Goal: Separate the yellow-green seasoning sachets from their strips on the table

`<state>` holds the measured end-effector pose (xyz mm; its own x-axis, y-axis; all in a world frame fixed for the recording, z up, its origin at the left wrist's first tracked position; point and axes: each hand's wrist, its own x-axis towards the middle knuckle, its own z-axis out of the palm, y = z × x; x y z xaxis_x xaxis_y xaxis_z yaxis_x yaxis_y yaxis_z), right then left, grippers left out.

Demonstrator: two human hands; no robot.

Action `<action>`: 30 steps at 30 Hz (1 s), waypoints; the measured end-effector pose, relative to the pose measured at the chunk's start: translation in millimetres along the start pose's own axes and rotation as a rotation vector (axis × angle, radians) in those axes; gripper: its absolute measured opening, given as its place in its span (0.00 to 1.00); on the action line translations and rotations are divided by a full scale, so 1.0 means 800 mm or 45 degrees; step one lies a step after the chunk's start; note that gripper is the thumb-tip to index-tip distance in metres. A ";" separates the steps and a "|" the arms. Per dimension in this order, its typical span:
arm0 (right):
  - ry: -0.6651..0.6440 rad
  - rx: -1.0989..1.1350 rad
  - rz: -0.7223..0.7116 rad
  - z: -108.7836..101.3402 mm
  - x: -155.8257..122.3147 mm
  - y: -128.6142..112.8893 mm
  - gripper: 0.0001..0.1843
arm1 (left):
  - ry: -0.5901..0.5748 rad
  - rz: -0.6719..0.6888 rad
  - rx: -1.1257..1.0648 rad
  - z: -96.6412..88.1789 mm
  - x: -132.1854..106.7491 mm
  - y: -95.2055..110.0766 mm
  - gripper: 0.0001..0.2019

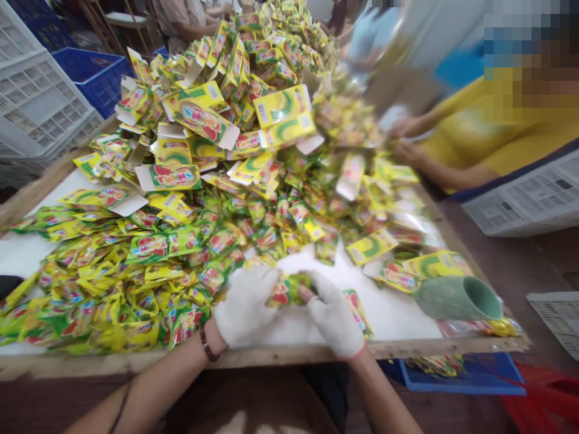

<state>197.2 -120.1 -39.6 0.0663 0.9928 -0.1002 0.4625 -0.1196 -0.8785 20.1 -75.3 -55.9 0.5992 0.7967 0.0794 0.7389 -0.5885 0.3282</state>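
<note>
Between my two gloved hands, close to the table's front edge, is a green-and-yellow candy packet [289, 289] with a red fruit print. My left hand [248, 304], in a white glove with a beaded bracelet at the wrist, closes on the packet's left end. Its right end is pinched by my right hand [333, 313], also white-gloved, with a bare thumb tip showing. Just right of that hand another packet [358, 310] lies flat on the white tabletop [389, 301]. Loose packets [117, 289] spread in a thick layer to the left of my left hand.
A tall heap of yellow cartons [284, 114] fills the table's far part. A green cup [461, 298] lies on its side at right. Below the edge sits a blue bin [465, 383]. White crates [40, 90] stand at left. A person in a yellow shirt [497, 132] works at right.
</note>
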 end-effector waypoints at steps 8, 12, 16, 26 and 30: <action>0.065 -0.161 -0.004 -0.013 -0.001 -0.015 0.12 | 0.099 0.075 0.038 0.001 -0.005 0.002 0.21; 0.035 -0.203 -0.027 -0.015 -0.001 -0.021 0.12 | 0.071 0.124 0.094 0.000 -0.007 0.000 0.20; 0.060 -0.261 -0.014 -0.017 -0.001 -0.014 0.10 | 0.112 0.156 0.136 0.000 -0.007 0.002 0.21; 0.013 -0.131 0.021 0.000 0.004 -0.014 0.06 | 0.127 0.173 0.106 0.003 -0.007 0.007 0.15; -0.003 0.270 0.201 -0.006 -0.001 -0.016 0.13 | 0.168 0.046 0.116 0.006 -0.005 0.008 0.17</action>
<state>195.7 -119.8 -25.8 0.1207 0.9621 -0.2446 0.2506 -0.2679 -0.9303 23.4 -82.9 -58.7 0.5845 0.7826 0.2145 0.7463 -0.6222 0.2364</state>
